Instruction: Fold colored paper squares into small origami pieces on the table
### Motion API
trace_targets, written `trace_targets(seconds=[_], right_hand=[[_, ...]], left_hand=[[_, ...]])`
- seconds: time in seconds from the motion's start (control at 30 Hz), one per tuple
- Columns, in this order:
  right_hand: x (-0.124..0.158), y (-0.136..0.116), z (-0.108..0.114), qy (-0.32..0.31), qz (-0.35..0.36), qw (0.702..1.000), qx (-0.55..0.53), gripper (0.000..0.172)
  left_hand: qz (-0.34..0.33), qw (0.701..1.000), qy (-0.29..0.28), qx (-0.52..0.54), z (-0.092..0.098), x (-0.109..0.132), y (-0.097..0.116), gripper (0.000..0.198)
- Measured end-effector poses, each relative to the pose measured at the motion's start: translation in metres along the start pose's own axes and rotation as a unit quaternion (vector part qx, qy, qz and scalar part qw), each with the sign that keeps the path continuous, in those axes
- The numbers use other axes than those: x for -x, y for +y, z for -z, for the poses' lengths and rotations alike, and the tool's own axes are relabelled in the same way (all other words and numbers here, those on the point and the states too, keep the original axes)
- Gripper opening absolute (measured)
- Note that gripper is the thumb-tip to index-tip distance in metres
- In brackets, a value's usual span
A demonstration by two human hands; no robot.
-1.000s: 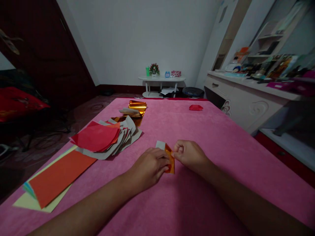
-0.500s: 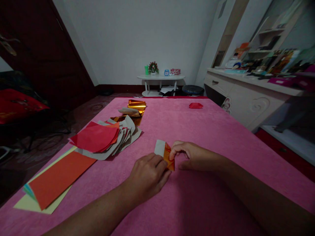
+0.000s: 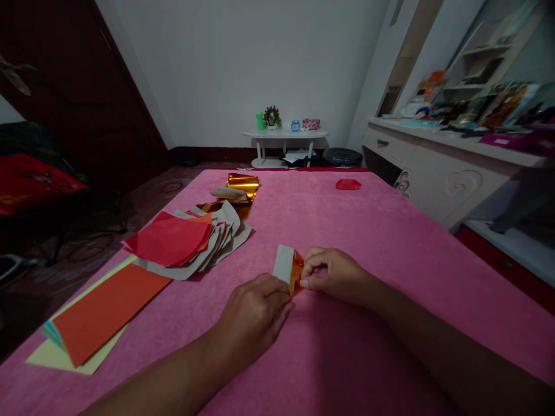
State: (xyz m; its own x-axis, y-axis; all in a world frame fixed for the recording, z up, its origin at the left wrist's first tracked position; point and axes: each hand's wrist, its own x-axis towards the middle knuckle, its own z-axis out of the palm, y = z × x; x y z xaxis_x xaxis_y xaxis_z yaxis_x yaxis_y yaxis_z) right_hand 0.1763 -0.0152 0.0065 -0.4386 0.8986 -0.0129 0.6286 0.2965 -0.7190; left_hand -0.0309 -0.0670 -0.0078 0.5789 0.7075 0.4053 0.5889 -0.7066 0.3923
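A small folded piece of gold foil paper (image 3: 284,263) lies on the pink cloth in front of me, its pale grey backing showing on the left and shiny gold on the right. My left hand (image 3: 259,306) presses its near left edge with the fingers together. My right hand (image 3: 332,273) pinches the gold right edge between thumb and fingers. The fingertips hide part of the folds.
Left of my hands lie a pile of red and grey paper sheets (image 3: 173,240), an orange paper strip (image 3: 113,312) on other coloured sheets, and a gold foil roll (image 3: 243,185). A folded red paper piece (image 3: 348,184) sits far right on the pink-covered table (image 3: 390,260).
My right thumb has come up to the gold edge and closed against the fingers, lifting that flap. My left hand has slid slightly left along the paper.
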Motion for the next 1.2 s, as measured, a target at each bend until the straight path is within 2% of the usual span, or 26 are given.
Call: trace_targets(seconds=[0.37, 0.57, 0.83, 0.93, 1.2], right_hand=[[0.002, -0.008, -0.007, 0.046, -0.03, 0.995, 0.078, 0.002], [0.001, -0.01, -0.007, 0.05, -0.034, 0.994, 0.094, 0.004], [0.001, -0.01, -0.01, 0.066, -0.034, 0.991, 0.112, 0.007], [0.0, -0.005, -0.007, 0.054, -0.033, 0.994, 0.091, 0.001], [-0.001, 0.006, -0.004, 0.005, -0.039, 0.999, 0.035, 0.01]], left_hand=[[0.01, 1.0, 0.011, 0.018, 0.003, -0.001, 0.005, 0.016], [0.01, 0.999, -0.032, -0.013, 0.007, -0.002, 0.008, 0.021], [-0.011, 0.998, -0.046, -0.046, 0.007, -0.005, 0.009, 0.023], [-0.016, 0.996, -0.056, -0.062, 0.007, -0.005, 0.01, 0.024], [-0.033, 0.995, -0.069, -0.066, 0.007, -0.007, 0.009, 0.024]])
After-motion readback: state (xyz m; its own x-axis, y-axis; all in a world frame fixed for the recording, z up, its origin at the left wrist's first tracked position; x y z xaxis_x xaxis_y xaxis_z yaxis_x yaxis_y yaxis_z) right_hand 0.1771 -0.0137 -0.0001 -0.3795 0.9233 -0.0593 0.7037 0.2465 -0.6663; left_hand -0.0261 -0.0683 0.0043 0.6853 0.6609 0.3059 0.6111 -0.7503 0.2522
